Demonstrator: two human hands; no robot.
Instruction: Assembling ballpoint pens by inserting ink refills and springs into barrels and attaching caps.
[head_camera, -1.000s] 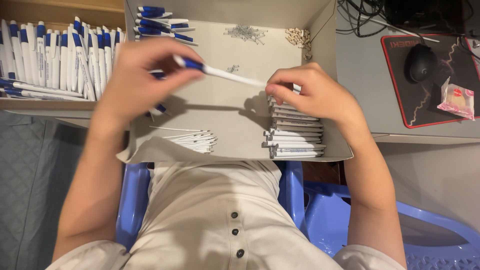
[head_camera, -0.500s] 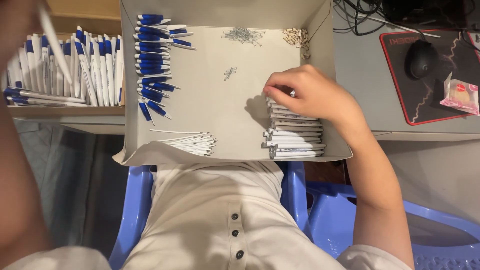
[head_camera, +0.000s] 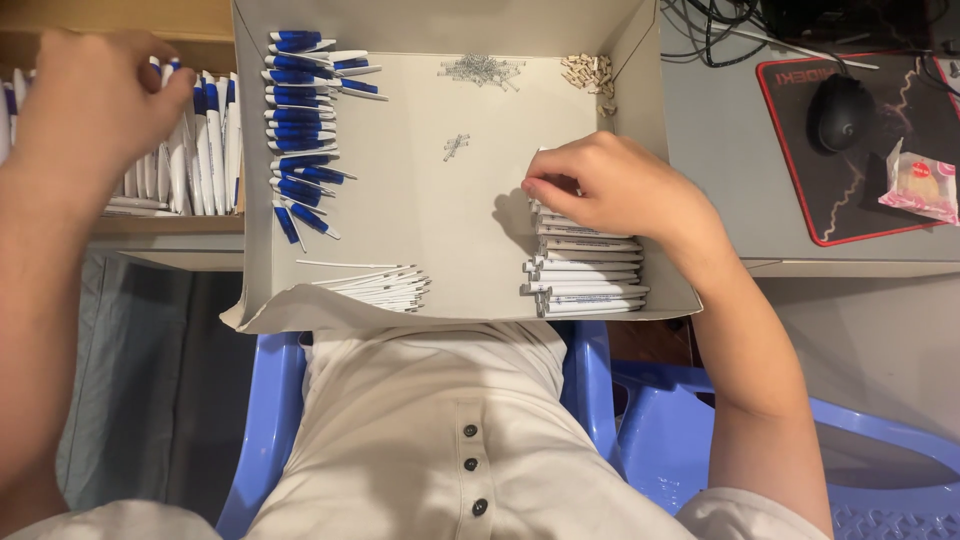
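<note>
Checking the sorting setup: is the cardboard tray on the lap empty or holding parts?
Holding parts: the cardboard tray contains blue pen caps, white barrels, and springs.

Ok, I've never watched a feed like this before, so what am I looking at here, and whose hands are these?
This is one camera worn on a person's head, looking straight down at their own two bare hands; there is no machine. The person sits on a blue plastic chair with a shallow cardboard tray in front of them. In the tray lie blue pen parts in a column on the left, thin white refills near the front, small metal springs at the back and a stack of white pen barrels on the right. The right hand rests on that stack, fingers at its top. The left hand reaches over finished blue-and-white pens in a box beside the tray. A computer mouse sits far right.
</note>
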